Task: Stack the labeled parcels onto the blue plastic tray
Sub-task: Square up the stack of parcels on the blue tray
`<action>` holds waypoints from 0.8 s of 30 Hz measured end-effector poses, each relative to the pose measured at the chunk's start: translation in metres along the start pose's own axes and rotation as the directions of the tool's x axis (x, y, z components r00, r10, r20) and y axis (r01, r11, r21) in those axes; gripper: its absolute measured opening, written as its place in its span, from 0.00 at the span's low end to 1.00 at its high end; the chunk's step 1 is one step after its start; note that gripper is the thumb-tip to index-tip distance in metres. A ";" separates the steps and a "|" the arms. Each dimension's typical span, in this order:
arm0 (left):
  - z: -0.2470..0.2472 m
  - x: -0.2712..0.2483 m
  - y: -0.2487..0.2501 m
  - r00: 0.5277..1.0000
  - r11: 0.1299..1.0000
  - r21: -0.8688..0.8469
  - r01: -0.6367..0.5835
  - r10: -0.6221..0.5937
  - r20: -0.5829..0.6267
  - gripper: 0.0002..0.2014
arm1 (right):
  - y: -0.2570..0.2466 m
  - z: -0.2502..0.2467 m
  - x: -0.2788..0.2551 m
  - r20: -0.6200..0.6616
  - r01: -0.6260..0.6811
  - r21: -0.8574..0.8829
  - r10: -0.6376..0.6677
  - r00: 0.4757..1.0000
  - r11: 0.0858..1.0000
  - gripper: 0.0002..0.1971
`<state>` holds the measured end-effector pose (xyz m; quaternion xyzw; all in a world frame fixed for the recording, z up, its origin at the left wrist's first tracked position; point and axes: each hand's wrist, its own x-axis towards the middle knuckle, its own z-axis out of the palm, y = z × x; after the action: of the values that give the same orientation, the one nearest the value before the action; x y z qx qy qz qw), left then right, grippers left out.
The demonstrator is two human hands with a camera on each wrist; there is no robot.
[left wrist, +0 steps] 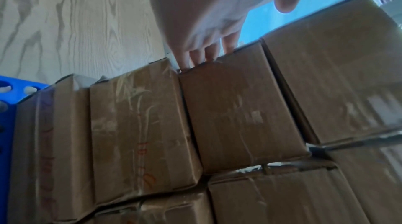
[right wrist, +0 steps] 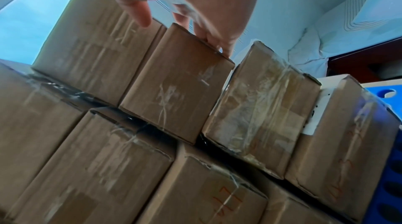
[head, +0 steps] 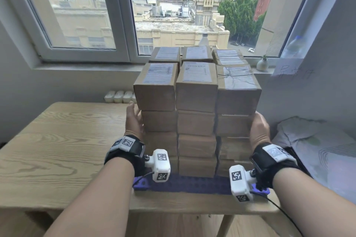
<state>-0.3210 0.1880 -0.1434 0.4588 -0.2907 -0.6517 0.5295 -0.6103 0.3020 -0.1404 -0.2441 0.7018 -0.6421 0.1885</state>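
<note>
Head view: parcels [head: 196, 86] stand in three columns, several tiers high and at least two rows deep, on the blue tray [head: 185, 185] at the counter's [head: 57, 150] near edge, toward its right corner.

Left hand [head: 133, 121] lies flat against the stack's left face, fingers straight, grip wide and holding nothing. Left wrist view has the fingertips [left wrist: 208, 55] reaching the far edge of a third-tier box.

Right hand [head: 259, 128] presses the stack's right face; fingers look extended over a box edge in the right wrist view, nothing pinched. I read both as squaring or steadying.

Risks as I judge them:
- Tiers are not flush. The top left box overhangs its column outward; uneven side pressure could slide it off.
- Squeezing mid-height may bow the columns and open the gaps between them.
- The tray sits at the counter's near edge; a pull toward me could tip the whole load off.
- Tape looks slick, so boxes may slip.
</note>
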 end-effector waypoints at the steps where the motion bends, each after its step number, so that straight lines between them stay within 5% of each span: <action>1: 0.002 0.001 0.000 1.000 1.000 -0.006 0.004 -0.004 0.005 0.27 | 0.000 0.001 0.002 -0.001 -0.012 0.011 0.012 1.000 1.000 0.19; 9: 0.009 0.009 0.001 0.997 0.997 -0.027 0.077 -0.077 0.013 0.26 | 0.007 0.002 0.016 0.033 0.000 -0.086 0.003 0.999 0.996 0.15; 16: 0.012 0.003 0.000 0.999 0.999 -0.012 0.042 -0.042 0.014 0.25 | 0.001 0.002 0.010 0.026 -0.006 -0.020 0.006 1.000 1.000 0.23; 24: 0.003 0.002 -0.002 1.000 1.000 0.024 -0.010 0.010 0.013 0.24 | 0.008 -0.006 0.014 0.020 0.029 -0.168 -0.026 0.999 0.985 0.18</action>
<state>-0.3248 0.1865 -0.1439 0.4593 -0.3044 -0.6484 0.5253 -0.6257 0.2993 -0.1466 -0.2743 0.7484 -0.5811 0.1644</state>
